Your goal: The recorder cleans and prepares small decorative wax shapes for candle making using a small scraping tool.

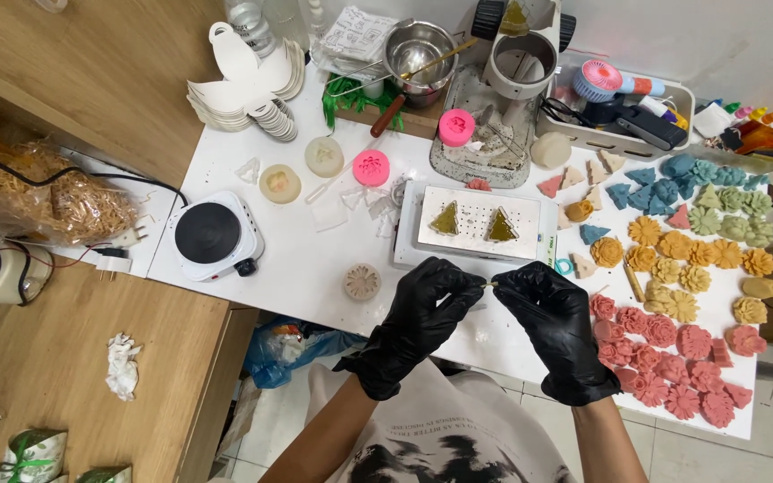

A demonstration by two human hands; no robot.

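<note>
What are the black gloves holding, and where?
Both hands, left and right, pinch a thin stick by its ends with their fingertips.

green tree shapes (445, 218): 2 | pink moulds (370, 167): 2 | hotplate (210, 234): 1 | gloved hands (422, 309): 2 | red flowers (664, 362): maybe 15

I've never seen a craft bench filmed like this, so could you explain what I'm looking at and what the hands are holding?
The single picture comes from a camera worn on the person's head, looking down. Both hands wear black gloves. The left hand and right hand pinch a thin short stick between them over a white table. Ahead sits a white scale carrying two olive tree-shaped pieces. To the right lie rows of pink, yellow and teal flower shapes; to the left, a small hot plate.
</note>
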